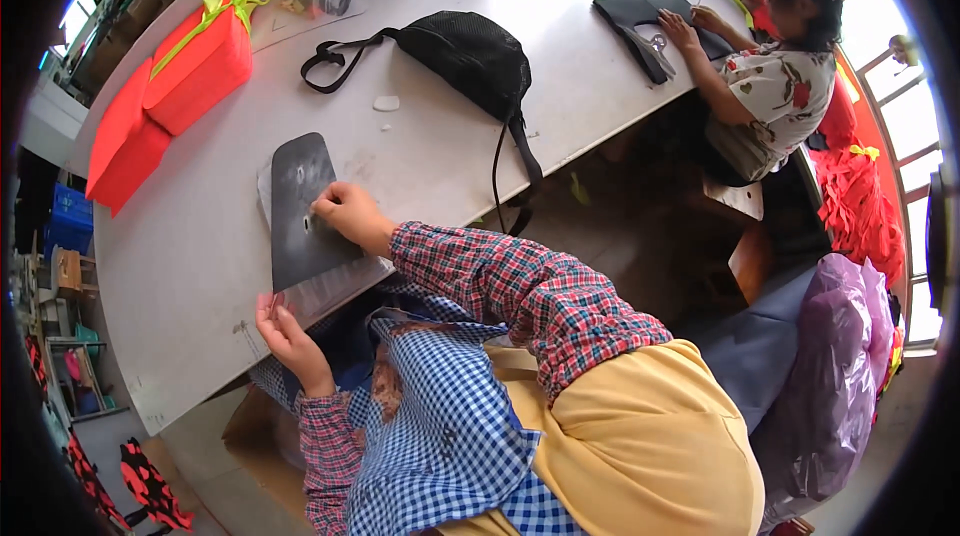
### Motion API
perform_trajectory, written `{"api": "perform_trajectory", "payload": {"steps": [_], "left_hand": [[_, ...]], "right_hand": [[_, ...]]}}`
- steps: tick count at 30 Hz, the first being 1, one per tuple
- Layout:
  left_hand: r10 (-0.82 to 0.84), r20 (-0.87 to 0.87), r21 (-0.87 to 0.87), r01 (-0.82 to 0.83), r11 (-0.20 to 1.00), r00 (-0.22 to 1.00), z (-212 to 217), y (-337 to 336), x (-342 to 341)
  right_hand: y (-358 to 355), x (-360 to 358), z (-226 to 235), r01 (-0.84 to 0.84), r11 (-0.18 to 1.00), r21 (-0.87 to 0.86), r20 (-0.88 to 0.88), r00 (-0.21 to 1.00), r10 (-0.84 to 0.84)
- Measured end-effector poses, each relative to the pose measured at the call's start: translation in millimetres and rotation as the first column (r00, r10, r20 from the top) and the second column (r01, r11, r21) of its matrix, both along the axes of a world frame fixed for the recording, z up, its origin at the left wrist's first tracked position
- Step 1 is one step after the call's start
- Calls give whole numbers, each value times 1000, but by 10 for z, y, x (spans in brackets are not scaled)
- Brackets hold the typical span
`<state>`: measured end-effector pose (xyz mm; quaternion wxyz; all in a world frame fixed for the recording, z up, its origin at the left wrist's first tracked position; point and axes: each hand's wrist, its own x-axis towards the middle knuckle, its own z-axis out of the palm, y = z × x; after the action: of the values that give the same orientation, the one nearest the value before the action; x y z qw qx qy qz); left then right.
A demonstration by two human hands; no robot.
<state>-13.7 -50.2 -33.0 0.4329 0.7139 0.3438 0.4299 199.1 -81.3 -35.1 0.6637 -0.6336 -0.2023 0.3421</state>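
sleeves: red, white and blue checks, long, ending just behind the fingers at the wrists
left hand [285,328]: bare, no ring seen
right hand [345,211]: bare
apron: blue and white small checks
cloth below: plain yellow

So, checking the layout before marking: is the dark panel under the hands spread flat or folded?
Spread flat: the dark panel lies on the table, right hand pressing it.
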Motion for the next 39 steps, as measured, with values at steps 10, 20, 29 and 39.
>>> {"api": "perform_trajectory", "payload": {"steps": [10,20,29,39], "left_hand": [[-163,-321,-68,149,987,933,241,275,65],[-164,-625,225,378,898,763,509,271,276],[-137,-625,298,398,868,768,483,470,303],[-151,-572,217,326,920,806,425,498,276]], "right_hand": [[32,73,1,-27,996,82,-267,963,48],[-332,154,177,73,982,175,-298,954,-17],[-921,-25,645,48,969,244,-664,736,130],[-793,-406,556,-168,942,290,-688,648,328]]}}
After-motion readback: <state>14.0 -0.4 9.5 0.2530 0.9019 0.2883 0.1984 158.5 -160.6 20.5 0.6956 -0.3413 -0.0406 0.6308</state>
